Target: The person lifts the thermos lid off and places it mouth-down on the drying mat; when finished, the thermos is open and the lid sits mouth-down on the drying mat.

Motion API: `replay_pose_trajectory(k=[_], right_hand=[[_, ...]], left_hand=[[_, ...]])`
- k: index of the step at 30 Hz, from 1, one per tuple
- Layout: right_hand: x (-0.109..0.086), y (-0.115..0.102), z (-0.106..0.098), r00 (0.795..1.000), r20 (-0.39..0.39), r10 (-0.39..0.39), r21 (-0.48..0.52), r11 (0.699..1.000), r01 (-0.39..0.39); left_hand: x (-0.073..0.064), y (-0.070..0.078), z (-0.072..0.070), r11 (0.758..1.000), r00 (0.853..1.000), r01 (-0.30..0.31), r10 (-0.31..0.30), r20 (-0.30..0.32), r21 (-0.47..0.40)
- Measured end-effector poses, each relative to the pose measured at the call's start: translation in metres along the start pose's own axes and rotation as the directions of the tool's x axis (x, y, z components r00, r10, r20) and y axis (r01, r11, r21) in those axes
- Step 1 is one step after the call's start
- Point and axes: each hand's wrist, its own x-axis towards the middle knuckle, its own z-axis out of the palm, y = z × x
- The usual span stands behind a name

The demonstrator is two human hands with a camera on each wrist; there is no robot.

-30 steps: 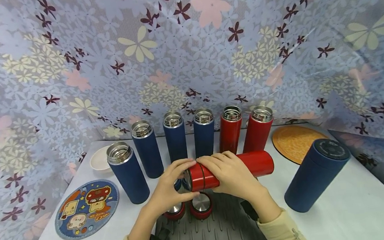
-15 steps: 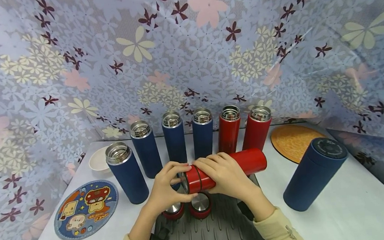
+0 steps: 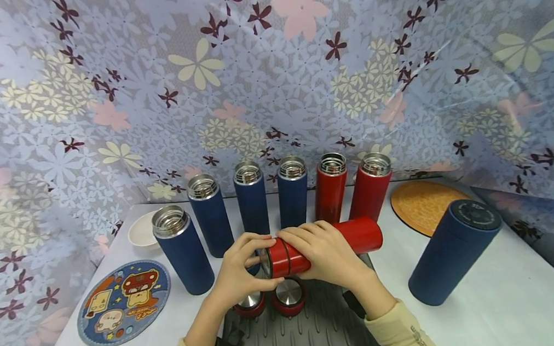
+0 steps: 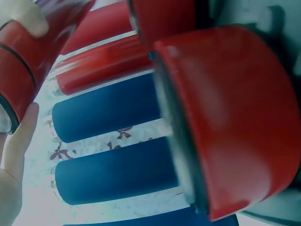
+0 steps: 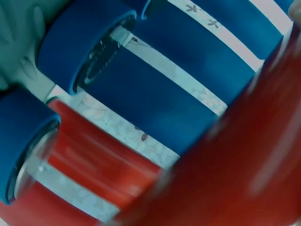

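Observation:
A red thermos bottle (image 3: 363, 234) lies almost level between both hands above a grey ridged mat (image 3: 320, 328), its capped end to the left. My left hand (image 3: 236, 270) holds the red cap (image 3: 279, 258) at that end, fingers over the top and thumb below. My right hand (image 3: 325, 248) wraps over the body just behind the cap seam. Beneath the hands, two red lids (image 3: 288, 295) sit on the mat with silver discs upward. Blue lids (image 5: 84, 42) appear in the right wrist view, mostly hidden by the hands in the head view.
Behind stand several uncapped blue bottles (image 3: 210, 217) and two uncapped red bottles (image 3: 369, 187). A capped blue thermos (image 3: 454, 253) leans in view at right, near an orange round mat (image 3: 420, 207). At left are a cartoon round mat (image 3: 125, 304) and a white bowl (image 3: 143, 230).
Over the first half second, both hands and the red thermos shifted slightly left. Since then, its right end has dipped a little, with both hands keeping their hold.

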Motion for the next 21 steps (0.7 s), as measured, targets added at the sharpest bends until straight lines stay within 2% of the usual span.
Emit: replay_pose_trajectory(k=[3,7,10,13,17,21], right_hand=[[-0.001,0.004,-0.002,0.995,0.085,0.042,0.030,0.999,-0.045],[-0.007,0.018,-0.002,0.975,0.170,0.146,0.035,0.987,-0.154],[-0.012,0.027,-0.002,0.971,0.152,0.187,0.034,0.980,-0.194],[-0.015,0.031,-0.002,0.980,0.104,0.168,0.032,0.984,-0.173],[-0.015,0.031,-0.005,0.986,0.068,0.154,0.013,0.988,-0.156],[-0.013,0.028,-0.010,0.985,0.064,0.160,0.001,0.987,-0.160]], left_hand=[[-0.003,-0.013,0.000,1.000,1.000,-0.004,0.004,0.020,-0.011],[-0.007,-0.024,-0.003,0.999,0.999,0.033,-0.033,0.007,-0.012],[-0.009,-0.026,-0.006,0.998,0.998,0.059,-0.059,0.001,-0.025],[-0.009,-0.027,-0.008,0.998,0.998,0.063,-0.062,0.031,-0.023],[-0.008,-0.027,-0.008,0.994,0.994,0.048,-0.058,0.092,0.100],[-0.009,-0.029,-0.007,0.963,0.990,0.031,-0.067,0.125,0.268]])
